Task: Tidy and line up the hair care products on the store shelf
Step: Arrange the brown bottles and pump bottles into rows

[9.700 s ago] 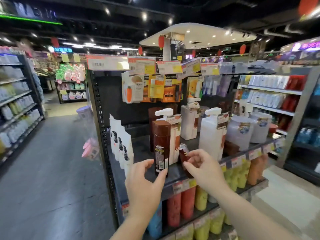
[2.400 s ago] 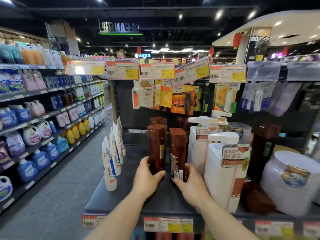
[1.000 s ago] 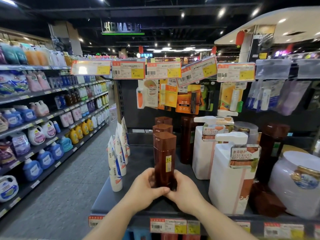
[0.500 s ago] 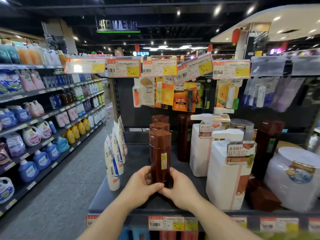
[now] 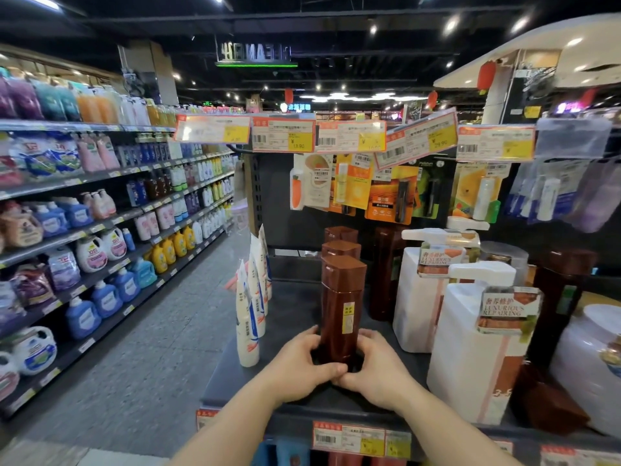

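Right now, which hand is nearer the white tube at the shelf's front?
Left. The left hand grips the brown bottle just right of the tube; the right hand grips the bottle's far side.

Two bare forearms come into view from about 6 o'clock, one from 7 and one from 5. Neither arm shows a sleeve, cuff, glove or watch along its visible length. The left hand [image 5: 304, 366] and the right hand [image 5: 378, 371] are both uncovered, with no rings or bands on the fingers that show. The nails that can be seen look short and unpainted.
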{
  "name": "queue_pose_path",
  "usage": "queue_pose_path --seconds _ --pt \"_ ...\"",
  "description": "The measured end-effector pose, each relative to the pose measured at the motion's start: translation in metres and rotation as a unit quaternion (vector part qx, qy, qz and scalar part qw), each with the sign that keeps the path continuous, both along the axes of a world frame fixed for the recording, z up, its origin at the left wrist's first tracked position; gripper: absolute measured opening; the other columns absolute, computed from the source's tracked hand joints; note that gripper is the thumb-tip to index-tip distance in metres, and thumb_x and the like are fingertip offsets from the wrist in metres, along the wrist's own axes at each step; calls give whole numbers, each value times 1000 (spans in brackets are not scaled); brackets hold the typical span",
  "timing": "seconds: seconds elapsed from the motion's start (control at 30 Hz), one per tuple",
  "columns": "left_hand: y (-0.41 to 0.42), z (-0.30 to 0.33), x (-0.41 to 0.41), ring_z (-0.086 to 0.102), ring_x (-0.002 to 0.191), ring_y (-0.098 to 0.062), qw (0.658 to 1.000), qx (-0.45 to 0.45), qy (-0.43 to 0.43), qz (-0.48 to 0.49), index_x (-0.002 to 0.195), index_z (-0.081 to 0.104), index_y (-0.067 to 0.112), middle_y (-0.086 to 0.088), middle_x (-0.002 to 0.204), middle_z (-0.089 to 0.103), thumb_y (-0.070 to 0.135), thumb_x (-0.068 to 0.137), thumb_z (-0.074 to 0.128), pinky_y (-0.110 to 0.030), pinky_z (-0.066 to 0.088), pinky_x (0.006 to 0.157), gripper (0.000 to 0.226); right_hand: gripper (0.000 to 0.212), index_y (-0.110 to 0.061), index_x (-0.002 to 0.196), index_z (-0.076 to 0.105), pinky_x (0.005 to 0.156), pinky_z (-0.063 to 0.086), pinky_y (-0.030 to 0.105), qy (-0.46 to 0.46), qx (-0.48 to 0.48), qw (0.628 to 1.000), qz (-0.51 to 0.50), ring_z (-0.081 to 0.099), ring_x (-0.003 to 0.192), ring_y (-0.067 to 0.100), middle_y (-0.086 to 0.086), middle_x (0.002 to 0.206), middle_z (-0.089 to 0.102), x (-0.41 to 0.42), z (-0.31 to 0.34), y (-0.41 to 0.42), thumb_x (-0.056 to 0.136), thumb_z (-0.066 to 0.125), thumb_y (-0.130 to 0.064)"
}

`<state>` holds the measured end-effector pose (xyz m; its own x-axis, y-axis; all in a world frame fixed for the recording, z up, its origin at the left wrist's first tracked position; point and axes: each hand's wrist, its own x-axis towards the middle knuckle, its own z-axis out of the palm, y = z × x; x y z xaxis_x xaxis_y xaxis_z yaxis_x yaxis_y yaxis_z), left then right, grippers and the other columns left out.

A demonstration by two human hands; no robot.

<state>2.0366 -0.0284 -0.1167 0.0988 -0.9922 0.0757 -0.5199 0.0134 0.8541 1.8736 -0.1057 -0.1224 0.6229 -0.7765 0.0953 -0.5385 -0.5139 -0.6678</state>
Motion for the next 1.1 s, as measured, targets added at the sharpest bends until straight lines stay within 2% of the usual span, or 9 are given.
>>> queue_pose_path --seconds 0.1,0.2,0.37,0.47,0.63,0.8,0.93,1.0,1.1 --pt "0 1 0 55 115 7 999 14 32 -13 115 63 44 25 123 61 34 81 75 -18 43 97 37 60 -44 118 58 100 38 23 -4 4 1000 8 47 118 8 -13 130 43 2 -1 -3 61 77 -52" --pt "-1 1 0 55 108 13 999 11 29 -10 111 61 49 29 116 64 35 82 74 -5 41 84 35 60 -45 119 57 97 38 20 -9 1 1000 7 48 114 6 -14 130 45 3 -2 -4 62 76 -53" --pt "-2 -1 1 54 111 12 1000 6 25 -1 110 61 49 27 120 63 33 82 74 -7 39 90 35 62 -42 120 57 97 40 23 -7 -3 1000 4 49 116 7 -13 133 46 4 -1 -5 62 75 -54" --pt "-2 0 0 53 111 15 1000 12 16 -5 106 61 51 29 121 61 32 83 74 -1 38 85 32 62 -42 121 57 98 41 25 1 -4 1000 4 48 119 8 -12 136 45 4 1 -4 63 75 -53" --pt "-3 -1 1 50 123 3 1000 16 9 -9 113 60 47 21 132 57 31 86 71 -18 35 103 33 62 -41 124 56 101 39 28 8 5 1000 0 45 123 9 -13 140 41 4 4 -2 66 77 -49" --pt "1 2 -2 50 121 4 1000 19 9 -8 107 57 52 24 129 58 32 87 70 -5 37 87 32 63 -38 125 56 102 40 30 13 10 1000 -1 47 122 10 -11 138 45 3 9 3 67 76 -48" --pt "-1 -1 1 51 118 5 1000 25 -6 -2 111 60 48 22 135 53 36 85 72 -6 36 86 32 71 -36 130 52 101 40 26 6 15 1000 -14 49 120 9 -10 133 49 -3 9 13 64 76 -48" --pt "0 0 4 49 115 7 999 28 -15 13 124 61 36 20 140 48 42 81 73 -6 36 88 45 80 -35 137 46 102 39 24 -2 19 999 -32 48 120 7 -9 136 47 -11 10 17 64 77 -48" --pt "7 4 8 46 129 -8 997 32 -32 67 138 51 24 10 145 48 50 77 74 -23 35 102 70 87 -33 144 35 100 41 23 -14 23 997 -76 48 121 7 -10 142 44 -27 13 25 70 78 -45"
